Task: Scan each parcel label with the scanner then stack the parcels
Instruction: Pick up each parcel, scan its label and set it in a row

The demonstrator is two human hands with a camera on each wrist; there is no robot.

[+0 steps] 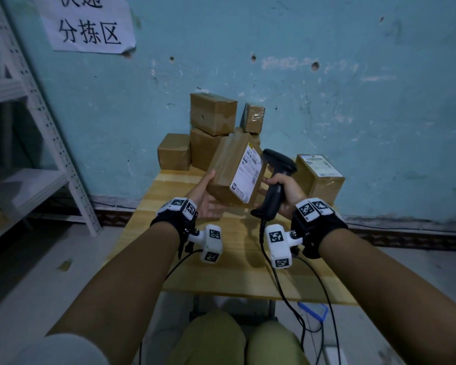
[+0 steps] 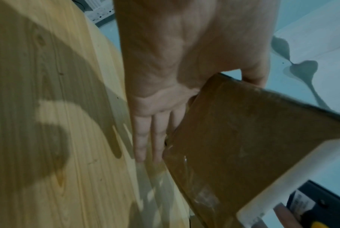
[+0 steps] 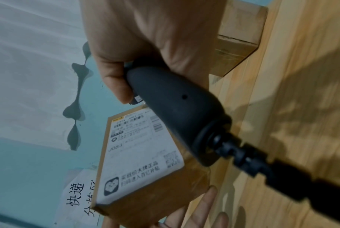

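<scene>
step: scanning | left hand [image 1: 205,199] cradles tilted parcel [image 1: 228,167], thumb over its edge | right hand [image 1: 287,189] wrapped round scanner [image 1: 277,164], head just beside label [image 1: 249,175] | next: probably trigger pull, then parcel onto pile [image 1: 212,118] beyond both hands

A paper sign [image 1: 90,25] on the wall [image 1: 327,48] reads 分拣区; the right wrist view shows 快递 above it. The white label [image 3: 143,154] on the held parcel [image 3: 155,203] carries "J083", barcodes and a QR code; its smaller print blurs. The second label [image 1: 319,164], on the second parcel [image 1: 324,188] standing on the counter [image 1: 221,280], is unreadable.
</scene>
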